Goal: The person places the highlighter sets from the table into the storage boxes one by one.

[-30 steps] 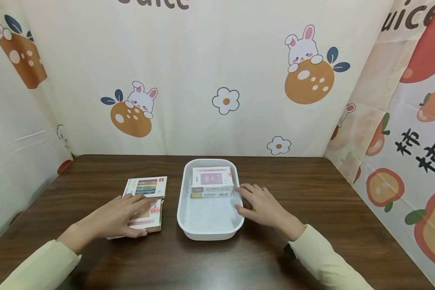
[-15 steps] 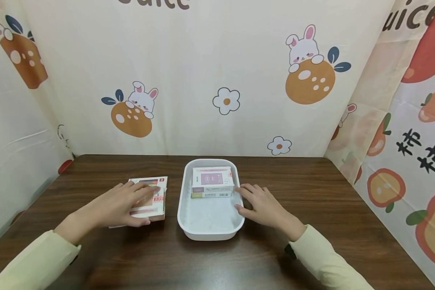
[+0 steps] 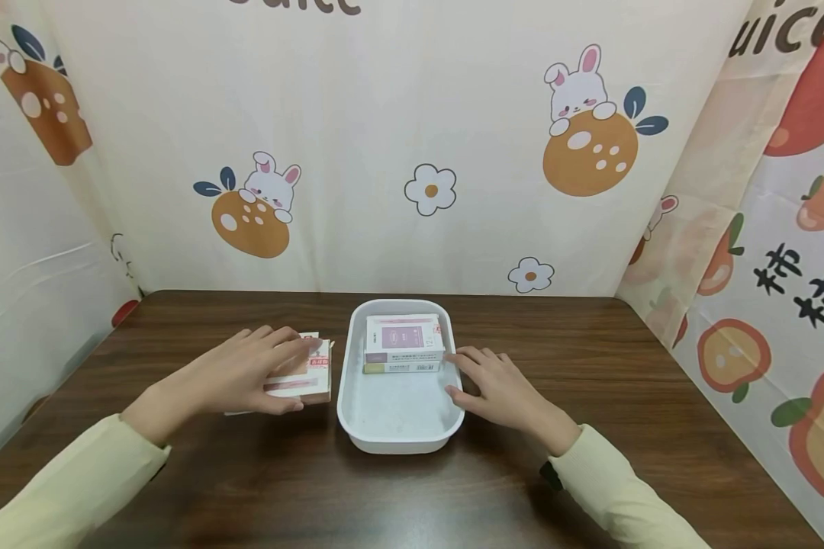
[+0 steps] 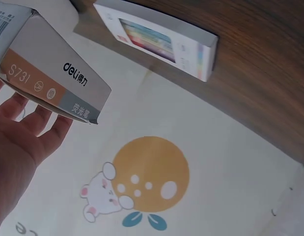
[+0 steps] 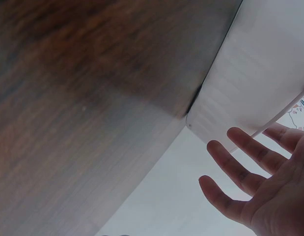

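My left hand (image 3: 240,374) grips a white-and-orange highlighter box (image 3: 319,379) from above, thumb on the near side. In the left wrist view, that highlighter box (image 4: 58,69) is raised off the table, "deli" and S731 on its side. A flat white box with a rainbow window (image 4: 152,42) lies on the table; in the head view the hand and held box hide most of it. My right hand (image 3: 497,393) touches the right rim of a white tray (image 3: 401,442). Its fingers (image 5: 240,172) look relaxed and spread beside the tray wall.
Inside the tray, a white box with a purple panel (image 3: 403,337) lies on another box with a yellow-green corner (image 3: 401,367), toward the far end. A printed curtain (image 3: 357,229) closes off the back of the brown wooden table (image 3: 398,503).
My left hand has lifted the highlighter box and carried it away from me and rightward, closer to the tray, covering more of the rainbow-window box. The right hand and tray stay put.
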The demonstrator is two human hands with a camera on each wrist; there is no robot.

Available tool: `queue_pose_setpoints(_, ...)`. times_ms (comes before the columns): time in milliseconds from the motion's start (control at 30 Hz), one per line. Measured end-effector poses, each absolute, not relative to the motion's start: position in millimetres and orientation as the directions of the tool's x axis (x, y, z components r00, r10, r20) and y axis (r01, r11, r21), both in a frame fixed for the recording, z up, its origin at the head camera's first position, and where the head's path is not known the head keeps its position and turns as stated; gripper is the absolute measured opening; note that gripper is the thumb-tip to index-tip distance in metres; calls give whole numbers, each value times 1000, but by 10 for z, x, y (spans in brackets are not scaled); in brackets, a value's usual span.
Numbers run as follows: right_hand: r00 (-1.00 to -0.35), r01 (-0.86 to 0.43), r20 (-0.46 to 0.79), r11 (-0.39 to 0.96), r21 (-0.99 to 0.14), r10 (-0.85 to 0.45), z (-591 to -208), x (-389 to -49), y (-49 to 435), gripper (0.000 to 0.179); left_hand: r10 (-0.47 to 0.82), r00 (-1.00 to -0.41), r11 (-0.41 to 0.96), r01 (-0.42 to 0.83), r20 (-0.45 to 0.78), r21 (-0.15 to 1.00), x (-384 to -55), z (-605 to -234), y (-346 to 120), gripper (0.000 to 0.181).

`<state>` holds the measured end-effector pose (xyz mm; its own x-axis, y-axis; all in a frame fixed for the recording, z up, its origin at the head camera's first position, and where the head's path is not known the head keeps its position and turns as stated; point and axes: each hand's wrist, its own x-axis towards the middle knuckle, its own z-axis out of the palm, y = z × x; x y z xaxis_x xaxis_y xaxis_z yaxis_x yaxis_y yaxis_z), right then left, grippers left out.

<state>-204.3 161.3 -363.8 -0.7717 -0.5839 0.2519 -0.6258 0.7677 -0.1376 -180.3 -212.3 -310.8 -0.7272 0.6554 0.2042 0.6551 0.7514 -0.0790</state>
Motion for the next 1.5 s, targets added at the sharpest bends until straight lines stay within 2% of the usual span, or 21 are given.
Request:
queue_pose_setpoints(433, -771, -625, 255, 770, -128, -583, -3636, -2052, 1607, 48, 656, -730, 750, 660, 191, -51, -1837, -3064, -1883, 76)
queue_pose_setpoints(667, -767, -628, 265, 769, -119, -584, -3636, -2059, 1604, 47, 708, -676, 699, 711, 203, -68, -1884, -3076, -1733, 73)
queue_pose_setpoints(1167, -774, -620, 261, 773, -131, -577, -3626, -2043, 1593, 47, 728, -673, 684, 727, 132, -68, -1948, -3031, -1371, 73)
queue_pose_setpoints(1500, -774, -616, 267, 780, -112, -574, -3633, -2042, 1598, 47, 769, -614, 635, 765, 178, -107, -1987, -3088, -1150, 73)
